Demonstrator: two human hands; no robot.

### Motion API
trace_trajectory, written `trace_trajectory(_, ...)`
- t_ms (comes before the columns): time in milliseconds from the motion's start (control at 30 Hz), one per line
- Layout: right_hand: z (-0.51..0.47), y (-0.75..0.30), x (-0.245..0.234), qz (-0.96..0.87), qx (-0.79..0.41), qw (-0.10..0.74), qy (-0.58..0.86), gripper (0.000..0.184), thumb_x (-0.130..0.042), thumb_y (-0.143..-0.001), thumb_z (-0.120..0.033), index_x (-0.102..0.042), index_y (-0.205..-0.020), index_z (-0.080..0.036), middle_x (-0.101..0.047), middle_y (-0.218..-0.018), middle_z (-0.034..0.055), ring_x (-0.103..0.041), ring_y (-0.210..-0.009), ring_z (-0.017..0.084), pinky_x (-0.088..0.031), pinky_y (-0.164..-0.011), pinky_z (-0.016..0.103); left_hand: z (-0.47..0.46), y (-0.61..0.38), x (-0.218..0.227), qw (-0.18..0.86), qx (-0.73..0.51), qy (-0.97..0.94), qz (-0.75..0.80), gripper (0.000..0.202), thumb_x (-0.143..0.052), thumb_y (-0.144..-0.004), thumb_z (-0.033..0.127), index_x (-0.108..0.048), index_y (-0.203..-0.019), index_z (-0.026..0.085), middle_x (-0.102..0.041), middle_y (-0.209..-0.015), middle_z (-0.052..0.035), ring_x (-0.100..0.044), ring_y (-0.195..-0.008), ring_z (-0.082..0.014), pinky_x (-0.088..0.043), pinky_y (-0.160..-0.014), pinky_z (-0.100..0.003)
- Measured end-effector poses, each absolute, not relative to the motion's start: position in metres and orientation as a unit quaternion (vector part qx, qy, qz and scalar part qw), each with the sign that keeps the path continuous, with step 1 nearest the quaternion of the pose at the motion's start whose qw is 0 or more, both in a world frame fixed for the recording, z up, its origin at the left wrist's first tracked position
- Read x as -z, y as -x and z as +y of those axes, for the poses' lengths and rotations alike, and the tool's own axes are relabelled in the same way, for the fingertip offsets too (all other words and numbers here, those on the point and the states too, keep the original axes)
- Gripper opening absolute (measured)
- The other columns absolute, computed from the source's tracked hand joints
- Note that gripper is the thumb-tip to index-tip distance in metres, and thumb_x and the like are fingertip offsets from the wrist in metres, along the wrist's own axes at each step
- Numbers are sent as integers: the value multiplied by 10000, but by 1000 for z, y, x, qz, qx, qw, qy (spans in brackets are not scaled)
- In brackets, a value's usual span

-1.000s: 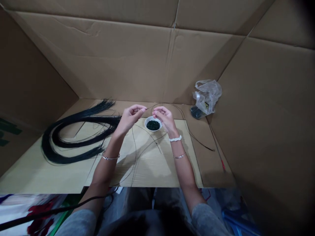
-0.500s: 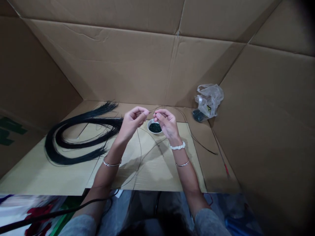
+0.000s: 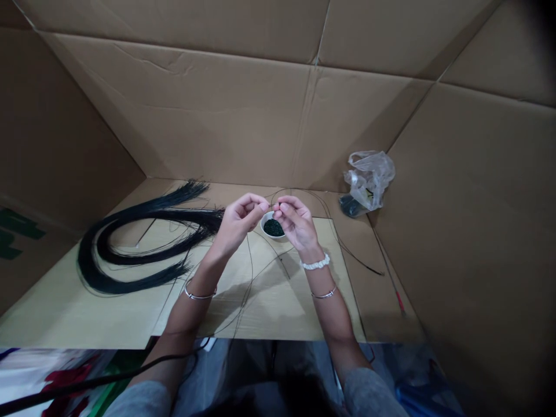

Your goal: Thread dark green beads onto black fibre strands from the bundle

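Left hand [image 3: 240, 219] has a thin wire [image 3: 271, 205] pinched at the fingertips, pointing sideways at the right hand [image 3: 297, 223], whose fingers are pinched too, can't tell on what. White bowl [image 3: 262, 224] of tiny dark bits [image 3: 273, 228] sits just below, bit nearer the right.

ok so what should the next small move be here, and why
Probably hold the left hand steady and ease the right hand in to meet the strand: the left pinches that strand, its end pointing toward the right hand's closed fingertips, with barely a gap between. What the right pinches is too small to tell.
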State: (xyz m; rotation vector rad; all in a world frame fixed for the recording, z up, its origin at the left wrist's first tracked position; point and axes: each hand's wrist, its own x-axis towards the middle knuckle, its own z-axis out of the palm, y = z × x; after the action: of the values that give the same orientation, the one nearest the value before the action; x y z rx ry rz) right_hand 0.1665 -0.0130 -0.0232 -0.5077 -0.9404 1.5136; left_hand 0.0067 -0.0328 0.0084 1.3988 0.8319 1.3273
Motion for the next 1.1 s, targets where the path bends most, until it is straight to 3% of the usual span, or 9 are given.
trace_trajectory(267,-14,-165,22,-390,-677,593,196,298,-910,-680,-385,-738,-863,-226,-716,-764,-26,-641,-660,67,-572,-657,179,-32,-6,-7,508,-544,-577,336,213,-738,-871,385,-657,-878,187,-401,-587,57,-289,-488,-65,-180,-447,-225)
trace_trajectory(433,-20,-164,17,-435,-622,612,223,295,-874,-716,-452,-746,-875,-239,-716,-759,-23,-613,-633,83,-527,-599,216,-36,-6,-11,499,-543,-582,343,207,-736,-882,382,-664,-873,188,-382,-571,60,-292,-488,-70,-190,-448,-229)
trace_trajectory(700,-34,-166,9,-516,-529,624,256,156,-819,-812,-385,-757,-899,-271,-764,-848,-8,-680,-714,120,-575,-742,287,-47,-8,-18,461,-552,-599,353,198,-716,-887,362,-635,-841,187,-338,-532,77,-246,-477,-73,-186,-449,-234)
trace_trajectory(1100,-40,-168,6,-531,-501,626,273,122,-817,-815,-345,-754,-895,-278,-766,-833,-12,-711,-720,137,-606,-740,306,-57,-12,-25,423,-557,-619,359,168,-713,-896,302,-619,-817,187,-335,-532,77,-245,-483,-73,-174,-471,-244)
